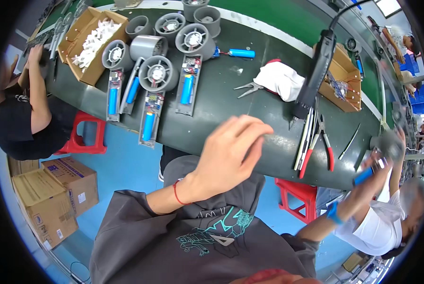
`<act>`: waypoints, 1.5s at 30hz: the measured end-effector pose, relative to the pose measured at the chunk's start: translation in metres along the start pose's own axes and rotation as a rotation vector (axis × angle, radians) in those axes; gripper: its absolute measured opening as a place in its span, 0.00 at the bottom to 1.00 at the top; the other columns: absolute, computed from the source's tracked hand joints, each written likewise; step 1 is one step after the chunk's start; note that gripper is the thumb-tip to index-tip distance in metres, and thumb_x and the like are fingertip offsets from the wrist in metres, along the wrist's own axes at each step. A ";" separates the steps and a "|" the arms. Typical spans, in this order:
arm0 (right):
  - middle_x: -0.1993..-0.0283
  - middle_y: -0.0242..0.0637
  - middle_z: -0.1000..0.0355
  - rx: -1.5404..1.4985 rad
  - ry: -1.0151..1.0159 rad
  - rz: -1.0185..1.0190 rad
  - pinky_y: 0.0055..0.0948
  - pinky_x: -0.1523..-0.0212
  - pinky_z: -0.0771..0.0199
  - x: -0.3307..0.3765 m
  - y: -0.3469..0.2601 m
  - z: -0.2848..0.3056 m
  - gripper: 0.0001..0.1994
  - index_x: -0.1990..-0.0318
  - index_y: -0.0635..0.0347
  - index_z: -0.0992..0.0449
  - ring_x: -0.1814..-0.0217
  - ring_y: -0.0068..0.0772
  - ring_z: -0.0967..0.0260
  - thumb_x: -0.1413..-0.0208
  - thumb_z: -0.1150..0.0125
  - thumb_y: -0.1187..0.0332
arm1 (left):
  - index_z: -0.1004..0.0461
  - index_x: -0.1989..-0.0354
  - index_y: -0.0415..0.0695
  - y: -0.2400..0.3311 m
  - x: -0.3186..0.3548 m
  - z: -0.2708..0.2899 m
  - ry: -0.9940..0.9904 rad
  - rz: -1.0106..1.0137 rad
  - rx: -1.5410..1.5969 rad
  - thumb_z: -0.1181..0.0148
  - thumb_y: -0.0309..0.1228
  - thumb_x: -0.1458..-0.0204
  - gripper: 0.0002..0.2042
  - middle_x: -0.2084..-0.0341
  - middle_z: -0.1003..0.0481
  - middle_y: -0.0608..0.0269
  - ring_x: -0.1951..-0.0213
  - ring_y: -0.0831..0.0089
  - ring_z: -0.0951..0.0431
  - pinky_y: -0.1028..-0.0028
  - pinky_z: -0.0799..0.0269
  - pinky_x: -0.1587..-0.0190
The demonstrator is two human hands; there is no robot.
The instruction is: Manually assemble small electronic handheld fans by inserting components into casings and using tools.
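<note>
My left hand [233,156], with a red cord at the wrist, hovers over the near edge of the dark green table. Its fingers are loosely bent, thumb apart from the forefinger, and I see nothing in it. Far to the right, my right hand [380,168], below a blue wristband, is closed on a small fan unit. The unit's grey round housing [391,144] and blue battery [363,176] show, smeared by motion. Several similar fan units, such as one with a grey ring [158,74], lie on the left with circuit boards and blue batteries exposed.
A black electric screwdriver [316,71] hangs above red-handled pliers [321,142] and tweezers [349,141]. Other pliers [249,88] touch a white cloth [280,80]. Cardboard boxes hold white parts [96,45] and wires [342,90]. Co-workers sit on both sides, near red stools [91,135].
</note>
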State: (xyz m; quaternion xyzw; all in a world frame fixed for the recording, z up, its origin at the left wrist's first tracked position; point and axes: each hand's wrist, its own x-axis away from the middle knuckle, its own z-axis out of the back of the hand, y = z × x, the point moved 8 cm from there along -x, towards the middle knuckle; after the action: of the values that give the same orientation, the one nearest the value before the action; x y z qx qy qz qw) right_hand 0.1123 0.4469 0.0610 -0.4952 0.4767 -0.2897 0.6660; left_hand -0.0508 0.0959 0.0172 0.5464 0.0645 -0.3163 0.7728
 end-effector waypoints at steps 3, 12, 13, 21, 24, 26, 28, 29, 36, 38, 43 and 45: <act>0.73 0.34 0.27 0.175 -0.182 -0.294 0.18 0.78 0.34 -0.087 0.117 0.042 0.24 0.62 0.60 0.26 0.78 0.20 0.33 0.37 0.53 0.45 | 0.29 0.54 0.41 -0.005 -0.014 0.046 0.075 0.070 -0.510 0.40 0.20 0.56 0.17 0.53 0.30 0.54 0.50 0.53 0.32 0.61 0.37 0.49; 0.67 0.45 0.24 0.964 -0.189 -0.300 0.29 0.68 0.24 -0.162 0.151 0.071 0.33 0.55 0.69 0.26 0.66 0.35 0.23 0.38 0.57 0.41 | 0.32 0.49 0.40 -0.038 -0.022 0.042 0.071 0.102 -0.917 0.43 0.15 0.63 0.26 0.43 0.38 0.45 0.41 0.50 0.40 0.57 0.41 0.48; 0.62 0.47 0.24 1.109 -0.100 -0.011 0.29 0.61 0.25 -0.153 0.124 0.063 0.33 0.50 0.68 0.28 0.60 0.38 0.24 0.38 0.57 0.41 | 0.31 0.48 0.42 -0.040 -0.023 0.044 0.063 0.135 -0.889 0.43 0.14 0.62 0.27 0.43 0.39 0.48 0.41 0.50 0.40 0.57 0.41 0.46; 0.51 0.39 0.26 0.563 -0.415 0.275 0.25 0.45 0.35 0.051 -0.002 -0.106 0.16 0.44 0.65 0.30 0.48 0.26 0.31 0.34 0.51 0.67 | 0.24 0.55 0.46 -0.042 -0.013 0.050 0.202 0.047 -0.585 0.51 0.07 0.68 0.29 0.48 0.33 0.54 0.46 0.53 0.35 0.63 0.36 0.48; 0.52 0.39 0.27 0.490 -0.546 0.183 0.26 0.50 0.32 0.076 -0.003 -0.144 0.16 0.43 0.62 0.30 0.52 0.27 0.31 0.37 0.48 0.70 | 0.23 0.57 0.46 -0.035 -0.015 0.054 0.228 -0.040 -0.479 0.52 0.07 0.68 0.28 0.48 0.33 0.54 0.46 0.54 0.34 0.64 0.36 0.47; 0.51 0.42 0.27 0.528 -0.591 0.309 0.29 0.49 0.31 0.083 -0.004 -0.161 0.18 0.43 0.63 0.30 0.51 0.30 0.30 0.41 0.44 0.72 | 0.22 0.61 0.45 -0.022 -0.011 0.058 0.243 -0.110 -0.464 0.52 0.09 0.66 0.24 0.50 0.30 0.53 0.47 0.55 0.32 0.66 0.37 0.45; 0.51 0.44 0.27 0.545 -0.591 0.411 0.32 0.48 0.31 0.086 -0.006 -0.175 0.17 0.47 0.64 0.28 0.50 0.36 0.29 0.44 0.40 0.71 | 0.22 0.64 0.43 -0.003 -0.006 0.064 0.232 -0.146 -0.516 0.53 0.10 0.65 0.21 0.50 0.30 0.51 0.47 0.54 0.30 0.62 0.37 0.44; 0.51 0.43 0.27 0.528 -0.615 0.455 0.32 0.48 0.32 0.089 -0.004 -0.181 0.17 0.48 0.63 0.28 0.49 0.38 0.29 0.45 0.39 0.70 | 0.23 0.65 0.41 0.000 0.003 0.066 0.250 -0.158 -0.478 0.53 0.09 0.65 0.20 0.51 0.30 0.50 0.47 0.53 0.30 0.61 0.36 0.44; 0.45 0.51 0.31 1.162 0.092 0.352 0.40 0.46 0.32 -0.051 0.031 -0.028 0.28 0.41 0.60 0.33 0.44 0.50 0.33 0.47 0.38 0.55 | 0.23 0.68 0.42 0.013 0.015 0.040 0.051 -0.179 -0.373 0.52 0.08 0.70 0.20 0.55 0.30 0.53 0.49 0.52 0.31 0.60 0.35 0.48; 0.48 0.57 0.29 1.329 0.144 0.171 0.46 0.47 0.32 -0.086 0.072 0.027 0.32 0.41 0.61 0.35 0.45 0.57 0.32 0.49 0.38 0.50 | 0.22 0.70 0.43 0.016 0.012 0.031 0.030 -0.197 -0.356 0.50 0.09 0.72 0.20 0.56 0.29 0.54 0.51 0.51 0.31 0.60 0.34 0.50; 0.54 0.55 0.26 1.098 0.054 0.196 0.41 0.52 0.29 -0.068 0.071 0.015 0.24 0.44 0.65 0.33 0.52 0.53 0.27 0.47 0.38 0.64 | 0.24 0.68 0.40 0.001 0.014 0.040 0.084 -0.100 -0.545 0.54 0.10 0.68 0.19 0.54 0.30 0.53 0.49 0.51 0.32 0.59 0.38 0.46; 0.53 0.51 0.27 0.898 0.098 0.442 0.35 0.53 0.28 -0.028 0.036 0.000 0.25 0.43 0.65 0.33 0.55 0.47 0.27 0.50 0.37 0.71 | 0.25 0.65 0.40 -0.013 0.010 0.049 0.091 -0.033 -0.589 0.56 0.09 0.67 0.20 0.53 0.31 0.52 0.47 0.50 0.34 0.59 0.39 0.46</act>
State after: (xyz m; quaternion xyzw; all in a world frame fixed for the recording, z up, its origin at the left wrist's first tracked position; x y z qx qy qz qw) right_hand 0.0980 0.4834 0.0368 -0.0324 0.4293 -0.3411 0.8356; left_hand -0.0627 0.0456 0.0218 0.3114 0.1970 -0.2715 0.8891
